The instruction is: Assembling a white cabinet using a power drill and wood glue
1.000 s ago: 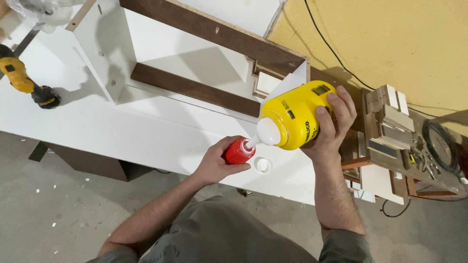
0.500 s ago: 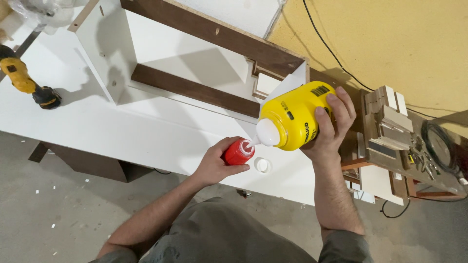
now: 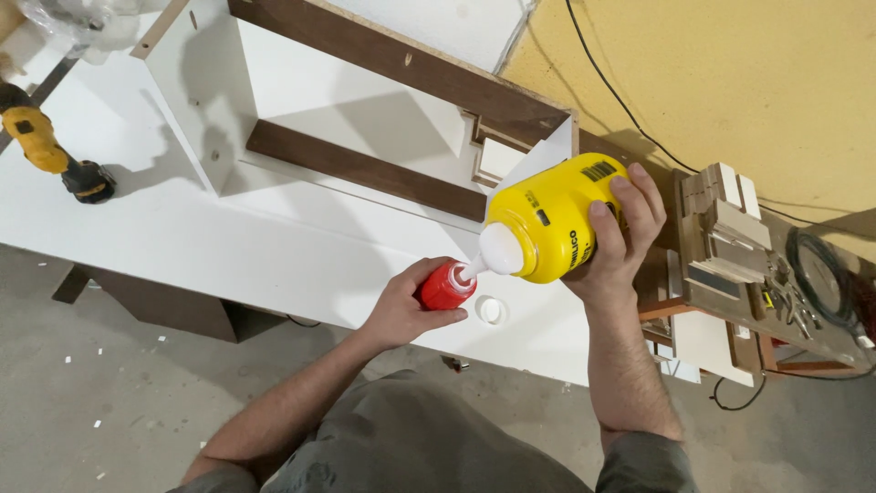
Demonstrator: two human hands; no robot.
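The desk was a long white board that stood on a grey concrete floor. On it lay a white cabinet frame with dark brown wooden strips, open side up. A yellow and black cordless drill lay on the left end of the desk, well apart from the frame. Near the front edge lay a small white cap. To the right of the desk, a lower wooden stand carried small wood blocks and a coiled cable.

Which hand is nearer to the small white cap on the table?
Left. The left hand with the red bottle is beside the white cap; the right hand is above it.
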